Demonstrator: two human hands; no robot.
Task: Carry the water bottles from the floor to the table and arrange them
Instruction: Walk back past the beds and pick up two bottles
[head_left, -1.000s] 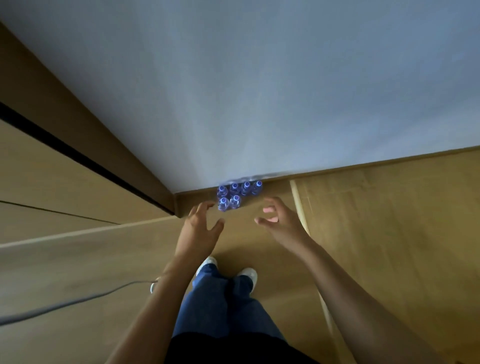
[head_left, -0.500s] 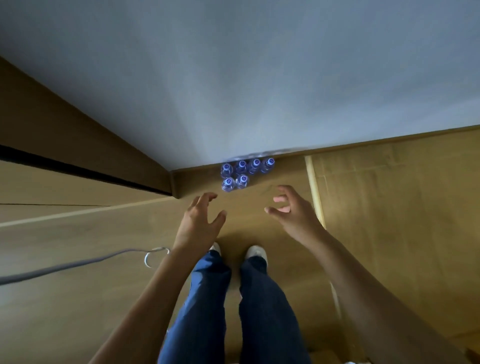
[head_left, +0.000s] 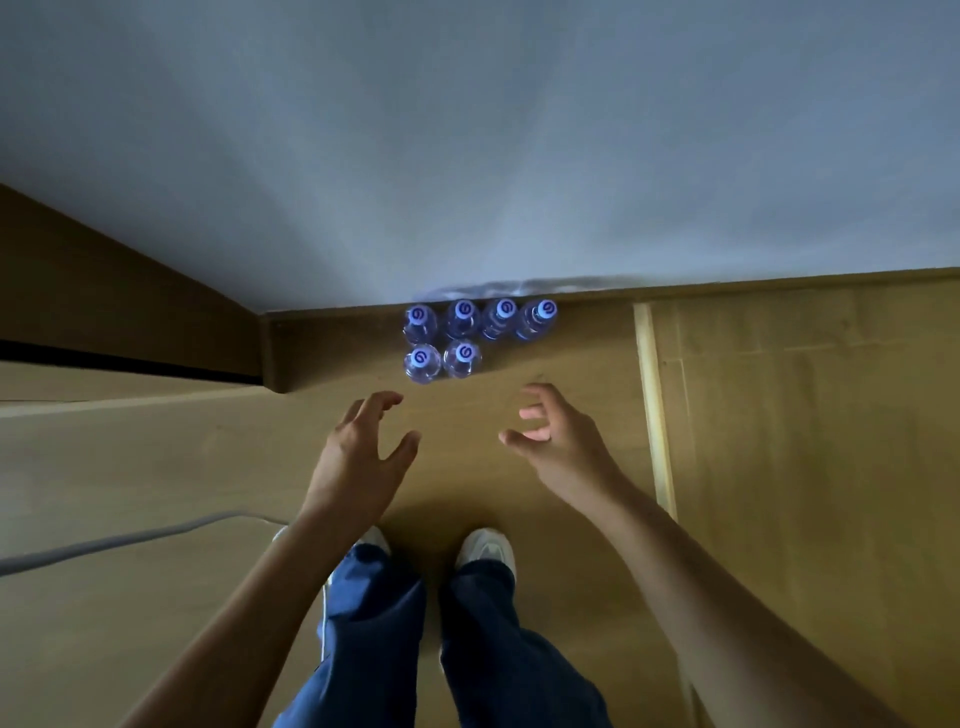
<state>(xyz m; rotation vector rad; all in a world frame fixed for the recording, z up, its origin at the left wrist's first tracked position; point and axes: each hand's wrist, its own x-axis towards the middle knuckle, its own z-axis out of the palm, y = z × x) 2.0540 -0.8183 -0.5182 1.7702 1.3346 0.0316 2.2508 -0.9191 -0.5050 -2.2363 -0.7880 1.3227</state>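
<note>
Six water bottles (head_left: 470, 332) upright on wood floor (head_left: 779, 467), packed against base of white wall (head_left: 467, 130): four in back row touching wall, two in front row at left. White caps with blue mark, clear bodies, look full. Nothing picked up yet; no surface in view.

Left hand (head_left: 358, 457) and right hand (head_left: 561, 441) both empty, fingers spread and loosely curved, hovering above floor just short of front row, apart from bottles. Left nearer front-left bottle (head_left: 422, 362), right further off to the side.

Handling, judged: full, so some weight each; thin clear plastic likely to give under a hard squeeze; smooth sides maybe slippery. Best grip probably around neck or shoulder under cap, one per hand, front pair first since back row is boxed in. Tight packing means neighbours may topple on lift.

Grey cable (head_left: 130, 543) on floor at left, white shoes (head_left: 485, 548) behind hands.
</note>
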